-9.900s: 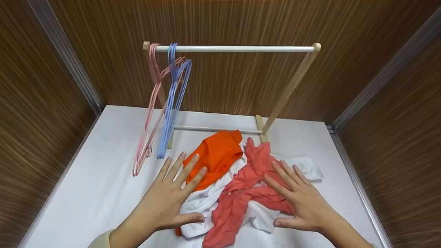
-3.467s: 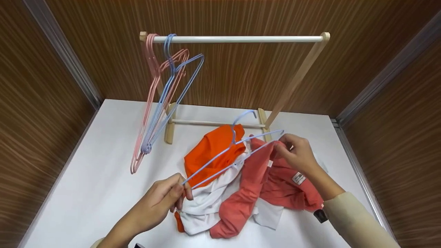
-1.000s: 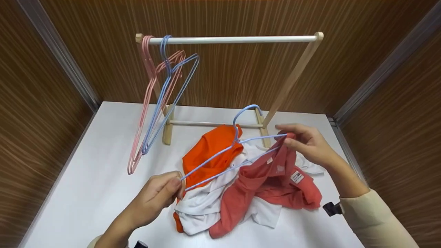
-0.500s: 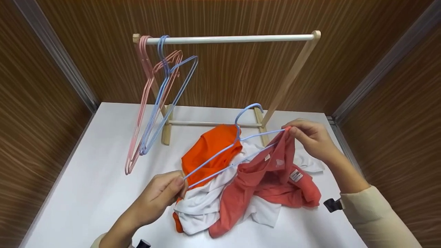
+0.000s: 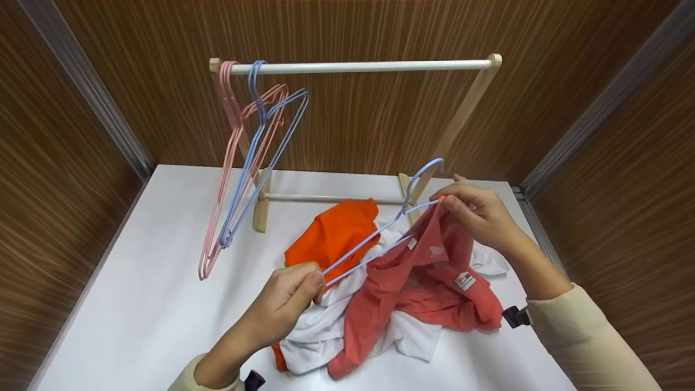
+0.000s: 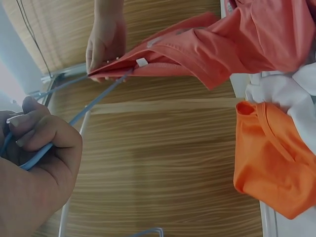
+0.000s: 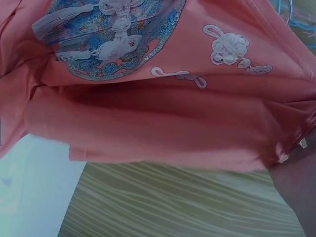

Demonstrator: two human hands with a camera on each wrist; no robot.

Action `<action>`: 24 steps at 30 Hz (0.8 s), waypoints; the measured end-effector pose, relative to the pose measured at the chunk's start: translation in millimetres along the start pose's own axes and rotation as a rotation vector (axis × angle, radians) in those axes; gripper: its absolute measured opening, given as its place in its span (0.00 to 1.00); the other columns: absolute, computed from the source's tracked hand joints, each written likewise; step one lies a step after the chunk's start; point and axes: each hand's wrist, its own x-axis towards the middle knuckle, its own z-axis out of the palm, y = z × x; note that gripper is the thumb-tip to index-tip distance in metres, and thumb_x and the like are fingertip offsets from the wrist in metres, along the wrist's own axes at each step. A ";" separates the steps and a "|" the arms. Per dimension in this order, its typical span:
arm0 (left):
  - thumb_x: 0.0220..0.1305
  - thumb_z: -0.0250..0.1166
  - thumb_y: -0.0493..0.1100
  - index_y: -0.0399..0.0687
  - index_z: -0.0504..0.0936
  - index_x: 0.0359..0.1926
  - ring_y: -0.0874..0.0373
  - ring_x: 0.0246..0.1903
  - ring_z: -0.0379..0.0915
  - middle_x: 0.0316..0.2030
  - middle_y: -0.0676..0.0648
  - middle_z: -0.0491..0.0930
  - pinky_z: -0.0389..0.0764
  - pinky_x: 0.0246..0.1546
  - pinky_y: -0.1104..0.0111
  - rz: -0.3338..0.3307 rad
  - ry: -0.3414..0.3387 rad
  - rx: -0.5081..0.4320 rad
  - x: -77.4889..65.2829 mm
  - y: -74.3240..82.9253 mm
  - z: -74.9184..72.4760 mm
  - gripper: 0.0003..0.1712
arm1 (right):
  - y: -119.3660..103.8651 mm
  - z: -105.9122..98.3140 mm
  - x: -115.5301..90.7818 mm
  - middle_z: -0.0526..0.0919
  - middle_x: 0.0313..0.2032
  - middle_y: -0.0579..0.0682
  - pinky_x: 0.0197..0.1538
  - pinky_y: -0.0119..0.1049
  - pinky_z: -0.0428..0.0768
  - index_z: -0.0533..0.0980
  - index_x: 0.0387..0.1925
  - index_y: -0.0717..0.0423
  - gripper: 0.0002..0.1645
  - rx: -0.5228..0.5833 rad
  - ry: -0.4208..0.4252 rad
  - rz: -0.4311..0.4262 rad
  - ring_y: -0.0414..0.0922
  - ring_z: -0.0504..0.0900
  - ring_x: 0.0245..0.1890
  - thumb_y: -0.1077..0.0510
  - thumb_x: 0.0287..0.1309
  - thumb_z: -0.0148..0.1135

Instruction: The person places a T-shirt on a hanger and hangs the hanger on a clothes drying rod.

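Note:
My left hand (image 5: 290, 301) grips one end of a blue clothes hanger (image 5: 361, 245), whose hook points up and away. The hanger's far end reaches into the neck of a coral-red shirt (image 5: 391, 277). There my right hand (image 5: 480, 214) pinches the shirt's fabric around the hanger tip. The rest of the shirt droops onto the pile below, a white tag on it. In the left wrist view the hanger (image 6: 101, 96) runs from my curled fingers into the shirt's collar (image 6: 163, 54). A printed front of the shirt (image 7: 197, 118) fills much of the right wrist view.
An orange garment (image 5: 334, 231) and white garments (image 5: 315, 347) lie heaped on the white table (image 5: 136, 304). Behind stands a rack with a white rail (image 5: 358, 67). Pink hangers (image 5: 220, 201) and blue hangers (image 5: 247, 179) hang at its left end. Wood-grain walls enclose three sides.
Earlier both hands were spread over the pile. A blue hanger has since left the rack and entered the shirt's neck. In the last half second my left hand pushed rightward and the hanger slid further in.

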 end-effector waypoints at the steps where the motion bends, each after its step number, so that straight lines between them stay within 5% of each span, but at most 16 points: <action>1: 0.72 0.51 0.30 0.48 0.72 0.25 0.68 0.20 0.60 0.18 0.52 0.65 0.63 0.19 0.74 0.003 0.002 0.004 1.5 -0.1 1.4 0.17 | -1.5 1.5 1.7 0.85 0.33 0.58 0.74 0.40 0.59 0.82 0.39 0.66 0.06 0.000 0.001 -0.017 0.32 0.81 0.42 0.68 0.65 0.60; 11: 0.74 0.52 0.34 0.50 0.72 0.24 0.67 0.20 0.60 0.19 0.55 0.65 0.63 0.21 0.74 -0.031 0.011 -0.015 13.4 -2.6 17.4 0.18 | -15.3 9.2 13.3 0.87 0.37 0.52 0.73 0.46 0.62 0.83 0.42 0.63 0.08 0.043 -0.019 -0.082 0.45 0.81 0.49 0.65 0.67 0.59; 17: 0.75 0.51 0.34 0.50 0.72 0.25 0.64 0.21 0.61 0.18 0.52 0.66 0.63 0.21 0.73 -0.039 0.024 -0.048 19.4 -7.2 27.4 0.18 | -22.3 12.8 20.2 0.87 0.37 0.51 0.73 0.47 0.62 0.83 0.43 0.60 0.10 0.030 -0.048 -0.117 0.41 0.81 0.47 0.59 0.70 0.58; 24: 0.75 0.51 0.35 0.48 0.72 0.25 0.64 0.21 0.63 0.19 0.52 0.68 0.66 0.22 0.72 -0.062 0.028 -0.072 23.1 -7.5 35.5 0.17 | -28.5 21.0 25.8 0.87 0.35 0.52 0.65 0.38 0.71 0.83 0.39 0.61 0.20 -0.030 -0.014 -0.275 0.48 0.82 0.44 0.48 0.73 0.54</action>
